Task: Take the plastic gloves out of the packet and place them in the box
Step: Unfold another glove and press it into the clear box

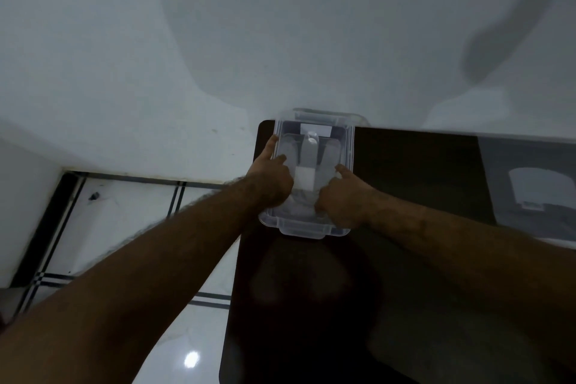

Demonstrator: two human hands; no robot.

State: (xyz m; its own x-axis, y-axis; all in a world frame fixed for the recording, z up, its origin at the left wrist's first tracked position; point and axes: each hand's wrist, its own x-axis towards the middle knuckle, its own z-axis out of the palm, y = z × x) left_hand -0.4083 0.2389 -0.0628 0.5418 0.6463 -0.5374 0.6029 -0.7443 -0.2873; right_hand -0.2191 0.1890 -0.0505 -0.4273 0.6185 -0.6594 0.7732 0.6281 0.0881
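On dark table (pixel 405 165) | clear rectangular box (pixel 350 146) | both hands (pixel 274 184) (pixel 339 199) pressing crinkly gloves (pixel 304 178) inside

So there's a clear plastic box (pixel 313 173) sitting at the far edge of a dark table (pixel 414 184), right up against a white wall (pixel 156 56). Both hands are in it: the left hand (pixel 274 179) has its thumb along the box's left rim and a finger pointing inward, and the right hand (pixel 344 196) is curled over the near right corner. Between the 2 hands lies something pale and filmy, probably the plastic gloves (pixel 304 178). White tiled floor (pixel 131 218) shows at left.
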